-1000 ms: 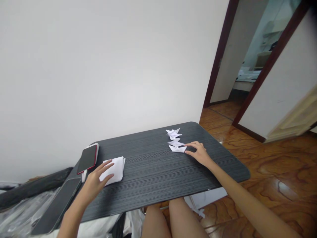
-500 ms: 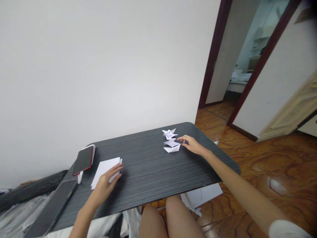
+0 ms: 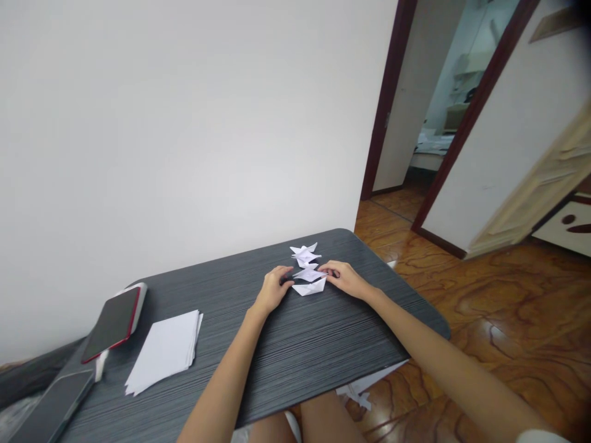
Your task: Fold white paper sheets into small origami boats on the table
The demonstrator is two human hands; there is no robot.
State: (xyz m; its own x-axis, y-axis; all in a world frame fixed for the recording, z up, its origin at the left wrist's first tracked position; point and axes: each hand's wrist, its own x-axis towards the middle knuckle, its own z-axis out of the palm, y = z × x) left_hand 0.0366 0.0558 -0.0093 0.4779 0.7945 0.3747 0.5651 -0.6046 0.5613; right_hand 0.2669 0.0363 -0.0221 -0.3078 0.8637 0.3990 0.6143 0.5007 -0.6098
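Several folded white paper boats stand close together in a row on the dark table [image 3: 258, 332]. The nearest paper boat [image 3: 309, 287] lies at the front of the row, with a second paper boat [image 3: 308, 273] just behind it. My left hand [image 3: 272, 290] is at the row's left end, thumb and forefinger curved with a gap between them, close to the boats' left tips. At the other end, the fingers of my right hand [image 3: 345, 280] close around the right tip of the second boat. Its fingertips partly hide that tip.
A stack of white paper sheets [image 3: 164, 351] lies on the left of the table. Beyond it are a red-edged tablet [image 3: 113, 323] on a white object and a dark flat device [image 3: 53, 409]. A white wall [image 3: 184, 154] borders the table's far side.
My left hand has left the paper stack and moved right to the boats. My right hand has come in to the second boat's tip. The view has shifted slightly right.
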